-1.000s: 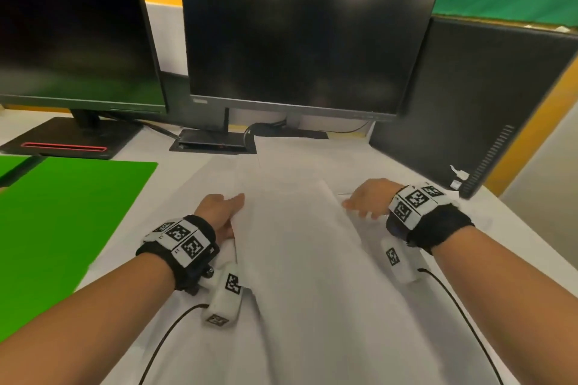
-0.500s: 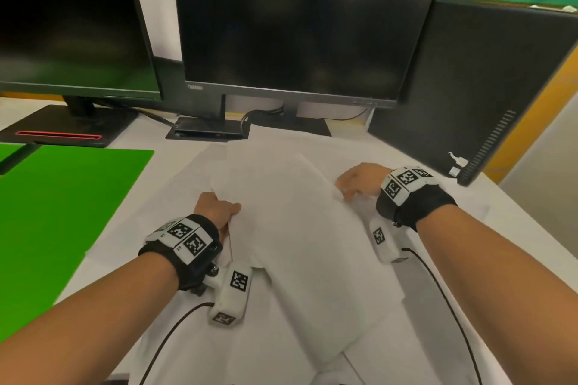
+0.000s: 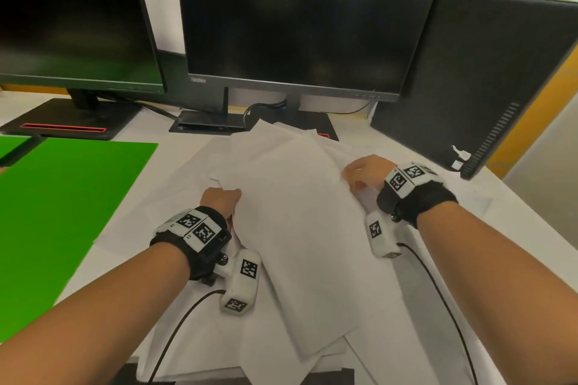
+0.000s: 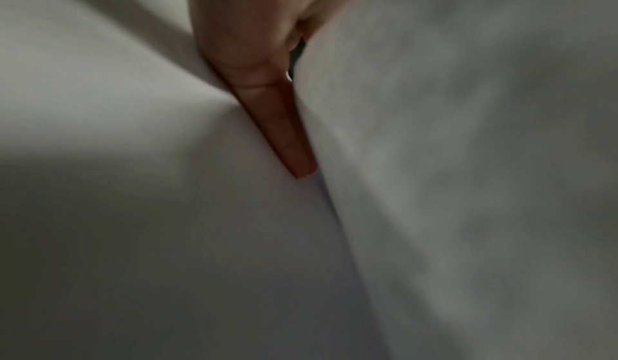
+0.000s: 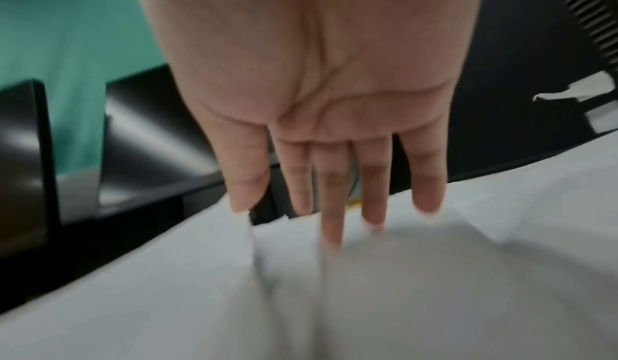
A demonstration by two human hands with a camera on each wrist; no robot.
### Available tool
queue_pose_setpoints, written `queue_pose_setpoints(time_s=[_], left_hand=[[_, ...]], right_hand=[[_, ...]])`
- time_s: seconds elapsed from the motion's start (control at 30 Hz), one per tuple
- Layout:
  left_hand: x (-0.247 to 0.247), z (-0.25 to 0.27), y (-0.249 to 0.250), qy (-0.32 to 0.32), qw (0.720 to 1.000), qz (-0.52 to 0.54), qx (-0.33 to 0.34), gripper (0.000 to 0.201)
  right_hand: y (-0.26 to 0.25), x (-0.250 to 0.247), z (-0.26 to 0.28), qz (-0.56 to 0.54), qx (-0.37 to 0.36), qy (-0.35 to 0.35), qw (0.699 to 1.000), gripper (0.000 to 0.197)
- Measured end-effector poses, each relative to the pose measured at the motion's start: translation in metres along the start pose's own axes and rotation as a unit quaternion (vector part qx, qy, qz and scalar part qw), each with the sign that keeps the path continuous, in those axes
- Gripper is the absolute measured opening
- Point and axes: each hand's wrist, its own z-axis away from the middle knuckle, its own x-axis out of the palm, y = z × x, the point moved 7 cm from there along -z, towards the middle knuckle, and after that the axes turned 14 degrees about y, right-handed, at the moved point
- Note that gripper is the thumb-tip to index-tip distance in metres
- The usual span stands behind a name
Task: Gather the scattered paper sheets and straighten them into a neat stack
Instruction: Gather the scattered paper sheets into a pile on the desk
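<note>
Several white paper sheets (image 3: 297, 228) lie in a loose, fanned pile on the white table, their far corners reaching the middle monitor's base. My left hand (image 3: 220, 198) is at the pile's left edge. In the left wrist view one straight finger (image 4: 267, 96) is wedged between two sheets (image 4: 468, 180), and paper hides the other fingers. My right hand (image 3: 362, 172) is at the pile's right edge. In the right wrist view its fingers (image 5: 334, 194) point straight down with their tips touching the paper (image 5: 401, 299).
Two dark monitors (image 3: 297, 15) stand behind the pile, their bases (image 3: 62, 122) on the table. A black computer tower (image 3: 488, 78) stands at the right and a green mat (image 3: 62, 212) lies at the left. The table's front edge (image 3: 125, 375) is just below the pile.
The top sheets have slid away from me toward the monitor base and bunched together. Both hands have moved forward with them and sit closer to each other.
</note>
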Motion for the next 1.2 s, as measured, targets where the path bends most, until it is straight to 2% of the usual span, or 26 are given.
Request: queue_pose_setpoints(time_s=[0.03, 0.1, 0.2, 0.23, 0.3, 0.37, 0.43, 0.5, 0.6, 0.67, 0.73, 0.87, 0.93, 1.03, 1.1, 1.2], left_hand=[[0.000, 0.003, 0.000, -0.006, 1.000, 0.019, -0.009, 0.034], [0.001, 0.007, -0.002, -0.031, 0.998, 0.039, -0.023, 0.049], [0.002, 0.007, -0.004, -0.056, 0.998, 0.025, -0.024, 0.059], [0.002, 0.006, -0.003, -0.054, 0.998, 0.018, -0.023, 0.061], [0.000, 0.005, -0.003, -0.046, 0.998, 0.012, -0.030, 0.061], [-0.002, 0.001, -0.005, -0.025, 0.999, 0.009, -0.041, 0.058], [-0.006, -0.003, -0.005, -0.005, 0.999, 0.005, -0.040, 0.058], [-0.012, -0.006, -0.003, 0.013, 0.999, 0.010, -0.043, 0.056], [-0.027, -0.011, 0.005, 0.050, 0.998, -0.005, -0.039, 0.050], [-0.042, -0.019, 0.017, 0.076, 0.995, -0.056, -0.003, 0.048], [-0.051, -0.026, 0.031, 0.075, 0.989, -0.114, 0.048, 0.048], [-0.067, -0.023, 0.041, 0.084, 0.971, -0.210, 0.078, 0.050], [-0.072, -0.023, 0.041, 0.074, 0.968, -0.227, 0.083, 0.051], [-0.084, -0.028, 0.043, 0.065, 0.963, -0.250, 0.082, 0.057], [-0.088, -0.028, 0.041, 0.059, 0.953, -0.289, 0.075, 0.059], [-0.082, -0.023, 0.038, 0.044, 0.944, -0.317, 0.075, 0.061]], right_hand=[[0.003, 0.000, -0.001, 0.034, -0.001, 0.025, 0.999, 0.056], [0.011, 0.007, -0.002, 0.113, 0.000, 0.010, 0.994, 0.074], [0.007, 0.018, 0.011, 0.185, -0.021, -0.079, 0.979, 0.071], [0.000, 0.017, 0.018, 0.174, -0.030, -0.096, 0.980, 0.067], [-0.013, 0.009, 0.032, 0.062, -0.011, -0.122, 0.991, 0.058], [-0.017, 0.000, 0.037, -0.027, -0.012, -0.119, 0.992, 0.048], [-0.010, -0.013, 0.042, 0.021, -0.040, -0.067, 0.997, 0.045], [0.010, -0.013, 0.046, 0.150, -0.068, -0.051, 0.985, 0.064], [0.047, 0.013, 0.061, 0.253, -0.064, -0.152, 0.953, 0.110], [0.058, 0.023, 0.070, 0.294, -0.059, -0.187, 0.935, 0.126], [0.057, 0.024, 0.066, 0.310, -0.065, -0.159, 0.935, 0.124], [0.050, 0.018, 0.040, 0.288, -0.056, -0.077, 0.953, 0.109], [0.059, 0.010, 0.026, 0.256, -0.012, -0.020, 0.966, 0.103], [0.104, -0.006, 0.011, 0.198, 0.112, 0.062, 0.972, 0.105], [0.129, -0.009, 0.012, 0.207, 0.165, 0.068, 0.962, 0.111], [0.127, 0.003, 0.016, 0.235, 0.128, 0.012, 0.963, 0.107]])
